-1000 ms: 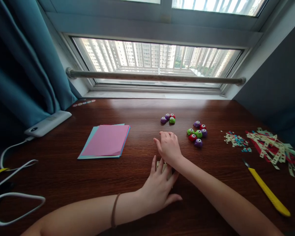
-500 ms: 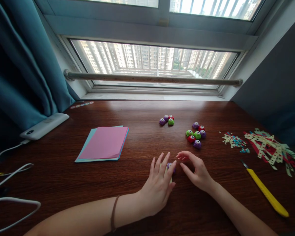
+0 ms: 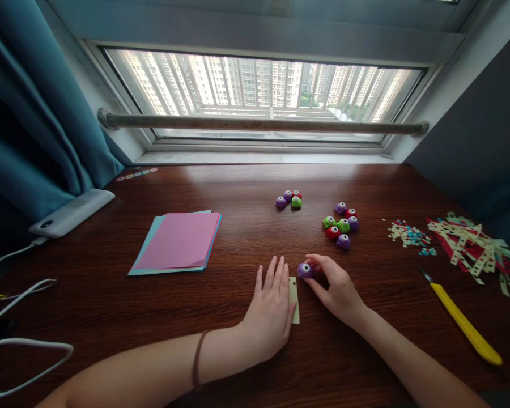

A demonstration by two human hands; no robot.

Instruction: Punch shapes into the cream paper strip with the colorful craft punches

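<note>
My right hand (image 3: 338,286) pinches a purple craft punch (image 3: 305,270) between thumb and fingers; a star mark shows on its white top. Just left of it, a pale yellow paper strip (image 3: 294,309) lies on the table with a small star-shaped hole near its far end. My left hand (image 3: 268,310) rests flat with fingers stretched out, covering the strip's left part. Beyond the hands sits a group of purple, green and red craft punches (image 3: 342,225), and a smaller group of punches (image 3: 288,198) stands farther back.
A stack of pink and blue paper (image 3: 178,241) lies left. At the right are punched confetti (image 3: 406,232), a heap of cut paper strips (image 3: 471,243) and a yellow craft knife (image 3: 465,323) with its blade exposed. A white power bank (image 3: 74,212) with a cable sits by the curtain.
My right hand has closed on the purple punch, now off the strip to its right. My left hand has shifted slightly left, uncovering part of the strip and its star hole. The view has tilted down.
</note>
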